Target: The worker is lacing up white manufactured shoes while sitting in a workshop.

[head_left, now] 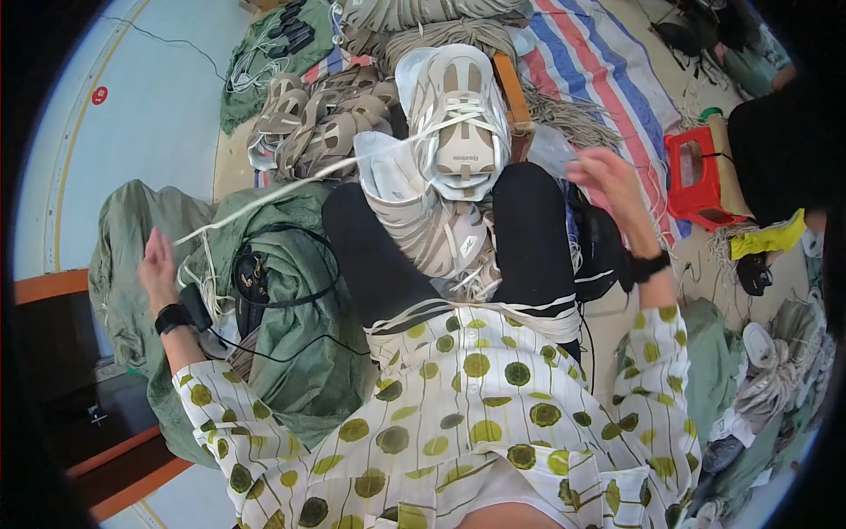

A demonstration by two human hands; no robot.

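A beige and white sneaker [463, 115] stands between my knees, toe toward me, with pale laces crossed over its tongue. One long shoelace [282, 189] stretches from its eyelets out to the left, where my left hand [159, 271] is closed on it. Out to the right of the sneaker, my right hand [610, 181] is raised with its fingers drawn together; what they hold, if anything, is too blurred to make out. Below the upright sneaker, more light shoes [441, 231] lie stacked in my lap. Several loose laces [529, 322] lie across my thighs.
Brown-beige shoe uppers [330, 123] are piled at the far left. Green sacking [291, 353] with a black cable lies left of my leg. A striped sheet [608, 79] covers the floor at far right, near a red stool [696, 176] and a person in black [780, 150].
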